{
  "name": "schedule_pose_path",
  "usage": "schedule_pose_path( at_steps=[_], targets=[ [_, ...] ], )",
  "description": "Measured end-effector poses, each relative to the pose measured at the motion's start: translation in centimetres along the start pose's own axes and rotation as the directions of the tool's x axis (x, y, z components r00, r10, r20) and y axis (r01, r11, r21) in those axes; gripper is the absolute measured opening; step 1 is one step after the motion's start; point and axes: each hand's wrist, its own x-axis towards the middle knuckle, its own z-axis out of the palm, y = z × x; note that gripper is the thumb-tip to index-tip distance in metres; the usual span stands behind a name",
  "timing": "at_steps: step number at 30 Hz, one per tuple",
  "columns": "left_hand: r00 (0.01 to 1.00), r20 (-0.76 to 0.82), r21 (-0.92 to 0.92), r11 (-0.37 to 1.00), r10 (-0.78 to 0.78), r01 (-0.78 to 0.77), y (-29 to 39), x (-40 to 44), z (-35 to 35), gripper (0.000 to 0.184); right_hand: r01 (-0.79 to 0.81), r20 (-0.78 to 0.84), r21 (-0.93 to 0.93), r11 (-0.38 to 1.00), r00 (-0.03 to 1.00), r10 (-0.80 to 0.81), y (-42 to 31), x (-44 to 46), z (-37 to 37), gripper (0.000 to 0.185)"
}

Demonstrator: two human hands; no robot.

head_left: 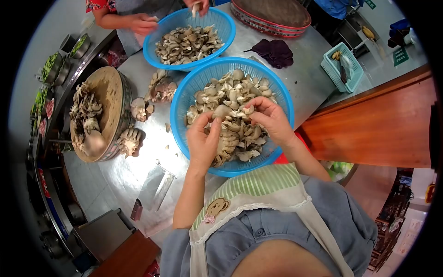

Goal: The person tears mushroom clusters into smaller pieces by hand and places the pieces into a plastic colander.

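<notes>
Both my hands are over a blue plastic basket point(174, 104) heaped with torn oyster mushrooms point(237, 90). My left hand point(203, 141) pinches a grey-capped mushroom piece point(222, 111) between thumb and fingers. A smaller pale piece point(249, 110) is gripped in the fingertips of my right hand point(271, 119). The two pieces are close together, and I cannot tell whether they are joined. More whole mushrooms point(227, 145) lie in the near part of the basket, below my hands.
A co-worker's hands are over a second blue basket point(146, 48) of mushrooms. Mushroom clusters lie on a round wooden block point(108, 99) and the steel table point(115, 168). A cleaver point(137, 210) lies near the left edge. A purple leaf point(273, 52) and turquoise basket point(342, 68) sit right.
</notes>
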Motion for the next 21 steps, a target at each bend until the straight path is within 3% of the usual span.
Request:
schedule_pose_path(
  at_steps=[2,3,7,8,9,10,12,15,17,18,19,20,21],
  targets=[
    [0.993,0.049,0.146,0.983,0.109,-0.115,0.1,0.0,0.0,0.016,0.086,-0.017,-0.096,0.992,0.996,-0.088,0.9,0.6,-0.2,0.020],
    [0.993,0.048,0.146,0.983,0.109,-0.115,-0.1,0.0,-0.1,0.016,0.172,-0.027,-0.192,0.966,0.983,-0.181,1.4,0.9,-0.4,0.021],
    [0.995,0.016,0.029,0.994,0.103,-0.103,-0.7,0.0,0.1,0.017,0.126,-0.075,-0.349,0.929,0.984,-0.161,1.2,1.4,-0.8,0.023],
    [0.995,0.002,-0.011,0.995,0.099,-0.099,-0.7,-0.1,0.1,0.017,0.322,-0.012,-0.558,0.765,0.919,-0.395,0.8,1.4,-0.4,0.024],
    [0.995,-0.004,-0.011,0.995,0.098,-0.098,-0.5,-0.1,0.0,0.017,0.470,0.105,-0.715,0.517,0.804,-0.586,0.2,1.4,0.3,0.024],
    [0.994,0.036,0.079,0.991,0.106,-0.109,-0.1,-0.1,-0.1,0.018,0.471,0.107,-0.714,0.519,0.805,-0.583,-0.2,1.3,1.2,0.024],
    [0.991,0.082,0.169,0.978,0.109,-0.122,-0.1,-0.3,-0.1,0.018,0.218,0.195,-0.285,0.933,0.967,-0.167,-0.5,0.7,2.8,0.029],
    [0.979,0.028,0.278,0.940,0.200,-0.200,-0.7,-0.5,-0.4,0.023,0.155,0.101,-0.338,0.928,0.987,-0.128,0.6,1.3,2.9,0.034],
    [0.917,-0.084,0.509,0.808,0.389,-0.296,-0.7,-0.5,-1.8,0.029,0.167,0.053,-0.342,0.925,0.986,-0.158,0.9,1.7,2.2,0.037],
    [0.953,-0.109,0.469,0.860,0.282,-0.201,-0.7,-0.9,-2.7,0.037,0.352,0.068,-0.704,0.616,0.898,-0.436,0.0,1.6,2.2,0.038],
    [0.953,-0.115,0.472,0.859,0.280,-0.196,-0.8,-1.4,-3.4,0.037,0.388,0.093,-0.783,0.487,0.846,-0.525,0.0,1.6,2.3,0.037],
    [0.984,-0.143,0.277,0.959,0.108,-0.065,-0.9,-1.9,-3.8,0.041,0.396,0.118,-0.850,0.346,0.785,-0.608,0.0,1.6,2.5,0.037],
    [0.989,-0.135,0.066,0.995,-0.068,0.077,-1.0,-2.4,-4.3,0.045,0.399,0.122,-0.848,0.348,0.787,-0.604,-0.1,1.3,2.8,0.037]
  ],
)
